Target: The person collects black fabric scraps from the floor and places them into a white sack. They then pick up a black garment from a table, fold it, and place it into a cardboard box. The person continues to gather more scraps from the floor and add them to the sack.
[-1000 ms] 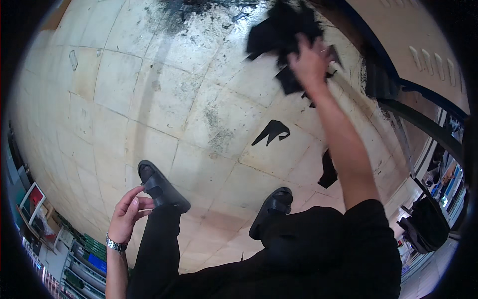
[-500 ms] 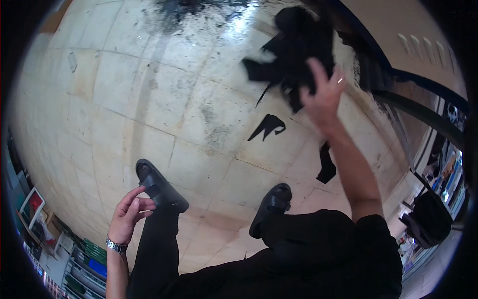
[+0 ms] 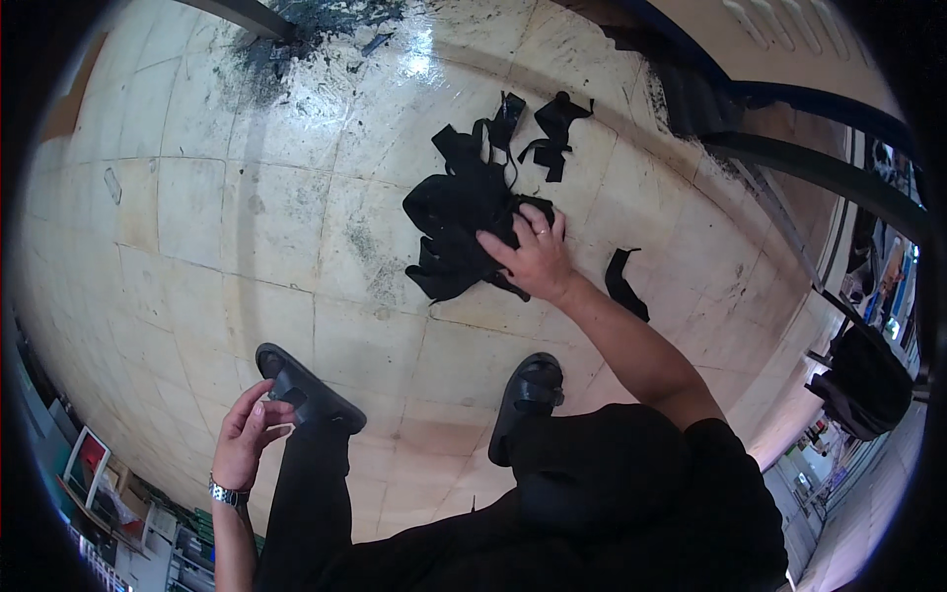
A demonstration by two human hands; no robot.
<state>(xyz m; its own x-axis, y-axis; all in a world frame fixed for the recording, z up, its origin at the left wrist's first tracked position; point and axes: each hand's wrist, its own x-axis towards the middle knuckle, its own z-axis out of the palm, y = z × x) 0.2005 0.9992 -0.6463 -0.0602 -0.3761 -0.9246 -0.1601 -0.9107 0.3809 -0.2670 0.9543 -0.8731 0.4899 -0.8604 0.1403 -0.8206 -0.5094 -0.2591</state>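
Observation:
My right hand reaches down to the tiled floor and grips a heap of black fabric scraps. Its thumb and fingers dig into the right side of the heap, and the fingertips are partly hidden in the cloth. Just beyond lie smaller black scraps, and a single curved strip rests to the right of my wrist. My left hand, with a metal watch at the wrist, hovers by my left sandal. Its fingers are loosely bent and apart, holding nothing that I can see.
A dark wet-looking stain with bits of debris spreads over the far tiles, beside a post. A metal machine frame stands at the right, with a black bag nearer me. Crates and shelving fill the lower left.
My right hand has come nearer and to the left, bringing the dark cloth bundle down to the floor over the loose scrap there. The left hand has hardly moved.

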